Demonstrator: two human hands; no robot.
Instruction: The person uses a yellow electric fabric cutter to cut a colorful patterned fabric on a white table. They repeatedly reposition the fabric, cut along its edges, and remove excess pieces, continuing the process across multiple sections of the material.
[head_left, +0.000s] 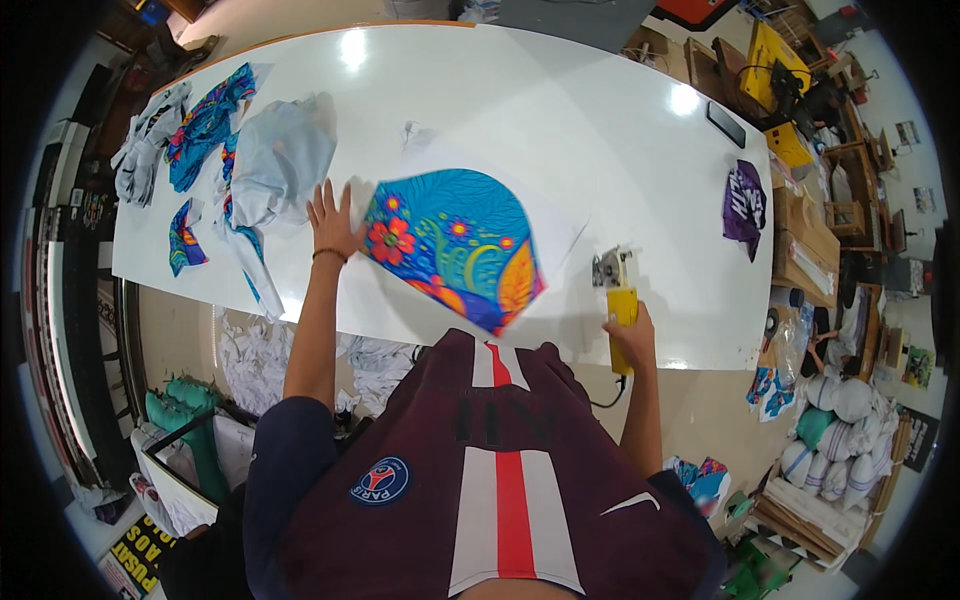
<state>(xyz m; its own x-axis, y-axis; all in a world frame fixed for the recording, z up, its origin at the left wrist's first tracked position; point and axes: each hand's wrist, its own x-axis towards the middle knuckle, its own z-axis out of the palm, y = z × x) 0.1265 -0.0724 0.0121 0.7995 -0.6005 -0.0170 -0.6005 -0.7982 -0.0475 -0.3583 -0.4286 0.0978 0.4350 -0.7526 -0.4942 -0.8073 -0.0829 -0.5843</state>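
A cut fabric piece [455, 235] with a bright flower and leaf print on blue lies flat at the middle of the white table. My left hand [338, 225] is spread open at its left edge, fingers pointing away from me; whether the fingertips touch the cloth is unclear. To the right of the fabric, my right hand [638, 342] is wrapped round the yellow handle of an electric rotary cloth cutter [622, 308]. The cutter's metal head [611, 268] points away from me, apart from the fabric, and a black cord runs from its rear end.
Grey-white cloth [285, 150] and printed scraps [210, 130] are heaped at the table's left. A phone [726, 124] and a purple cloth bundle [743, 210] lie near the right edge. Below the near edge, white scraps [260, 360] cover the floor at left.
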